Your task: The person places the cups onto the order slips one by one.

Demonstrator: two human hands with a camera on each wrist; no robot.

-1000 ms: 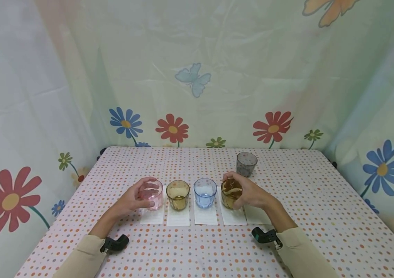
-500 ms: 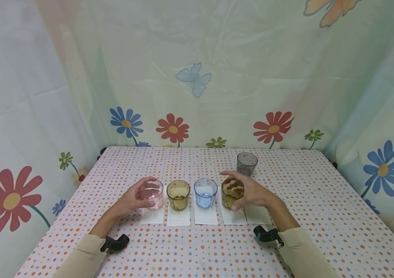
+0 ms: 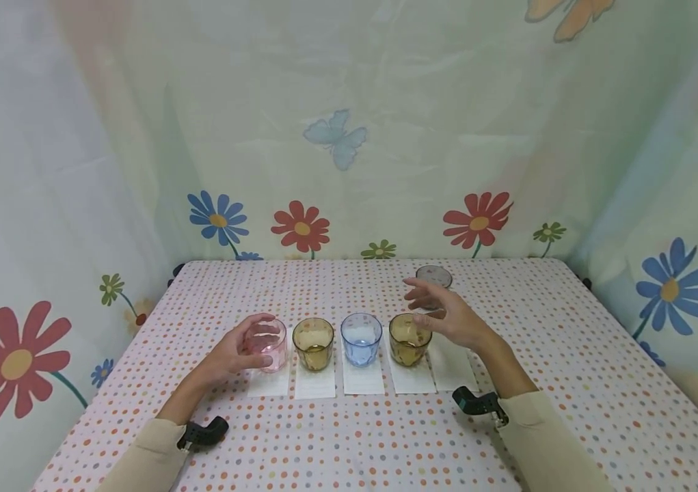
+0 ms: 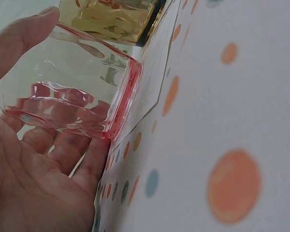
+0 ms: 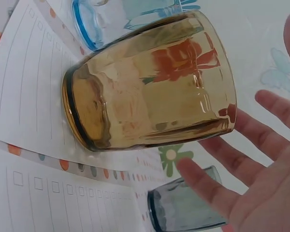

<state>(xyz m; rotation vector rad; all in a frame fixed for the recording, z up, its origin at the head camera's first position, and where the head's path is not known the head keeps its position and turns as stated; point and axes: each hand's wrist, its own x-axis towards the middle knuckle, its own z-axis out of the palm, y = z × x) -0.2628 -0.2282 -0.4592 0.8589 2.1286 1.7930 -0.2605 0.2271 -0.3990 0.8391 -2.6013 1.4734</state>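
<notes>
In the head view my left hand point(image 3: 232, 354) holds a pink glass point(image 3: 279, 346), thumb at its near side and fingers curled round the far side. The left wrist view shows the pink glass point(image 4: 82, 82) upright on a paper card point(image 4: 157, 72). My right hand point(image 3: 454, 318) is raised with fingers spread, above and right of an amber glass point(image 3: 405, 350). Seen from the right wrist, the amber glass point(image 5: 145, 87) stands apart from the palm and loosely extended fingers point(image 5: 217, 193). A grey glass point(image 3: 434, 275) is just behind the right hand and partly hidden by it.
Between the hands stand another amber glass point(image 3: 314, 344) and a blue glass point(image 3: 361, 340), each on a white paper card. One more card point(image 3: 454, 369) lies under the right wrist. A dotted cloth point(image 3: 349, 444) covers the table; a flowered curtain point(image 3: 349, 198) hangs behind.
My right hand has let go of the amber glass and moved up and back toward the grey glass. My left hand has stayed round the pink glass. The head view has shifted slightly.
</notes>
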